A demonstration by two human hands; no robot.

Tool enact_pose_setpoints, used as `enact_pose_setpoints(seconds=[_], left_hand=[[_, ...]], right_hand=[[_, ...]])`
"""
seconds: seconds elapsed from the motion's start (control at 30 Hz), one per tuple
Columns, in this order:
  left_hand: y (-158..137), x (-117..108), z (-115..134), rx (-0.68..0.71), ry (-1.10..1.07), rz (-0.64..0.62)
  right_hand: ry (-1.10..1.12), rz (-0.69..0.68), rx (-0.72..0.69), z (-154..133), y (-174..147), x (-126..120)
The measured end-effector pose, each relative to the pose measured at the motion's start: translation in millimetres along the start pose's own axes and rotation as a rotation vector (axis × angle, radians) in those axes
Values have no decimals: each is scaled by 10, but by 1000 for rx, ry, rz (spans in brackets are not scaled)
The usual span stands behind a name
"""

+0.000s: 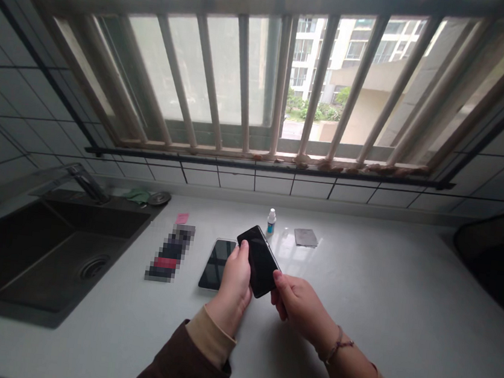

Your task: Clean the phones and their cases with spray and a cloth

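Both hands hold a black smartphone [260, 263] above the white counter, its dark screen facing up and tilted. My left hand [236, 275] is closed around its left edge, with the thumb along that side. At the lower right edge, my right hand [296, 297] grips it between thumb and fingers. Part of a second phone or small tablet [216, 264], dark-screened with a pale edge, lies flat on the counter behind my left hand. Beyond the held phone stands a small white bottle [271, 221] with a blue label. A folded grey cloth [305, 237] lies to its right.
A dark sink [58, 252] with a metal faucet [86, 182] is at the left. A pixelated dark item [170, 252] and a pink slip [182, 218] lie between sink and phones. A barred window rises behind the counter [378, 312]. Something black [499, 253] stands at the right.
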State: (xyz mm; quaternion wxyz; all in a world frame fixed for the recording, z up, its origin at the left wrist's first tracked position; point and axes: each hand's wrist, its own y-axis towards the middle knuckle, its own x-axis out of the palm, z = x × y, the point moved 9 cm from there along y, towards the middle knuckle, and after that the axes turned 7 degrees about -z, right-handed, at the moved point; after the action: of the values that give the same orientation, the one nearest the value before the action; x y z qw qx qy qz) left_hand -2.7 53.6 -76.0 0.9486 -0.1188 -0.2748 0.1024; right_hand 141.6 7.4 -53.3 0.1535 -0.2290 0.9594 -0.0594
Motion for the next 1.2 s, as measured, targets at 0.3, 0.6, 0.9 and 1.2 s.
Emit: enact_pose_setpoints(seconds=[0.3,0.6,0.9,1.2], left_hand=[[47,-75,20,80,70,31],[-31,-53,65,111,127,69],[-86,32,59,79,136,42],[-90,51,76,99,103,12]], right_hand=[[105,43,26,79,27,-12],[282,-246,57,123,54,334],[218,-198,65,125,21,305],[273,-195,59,109,19,344]])
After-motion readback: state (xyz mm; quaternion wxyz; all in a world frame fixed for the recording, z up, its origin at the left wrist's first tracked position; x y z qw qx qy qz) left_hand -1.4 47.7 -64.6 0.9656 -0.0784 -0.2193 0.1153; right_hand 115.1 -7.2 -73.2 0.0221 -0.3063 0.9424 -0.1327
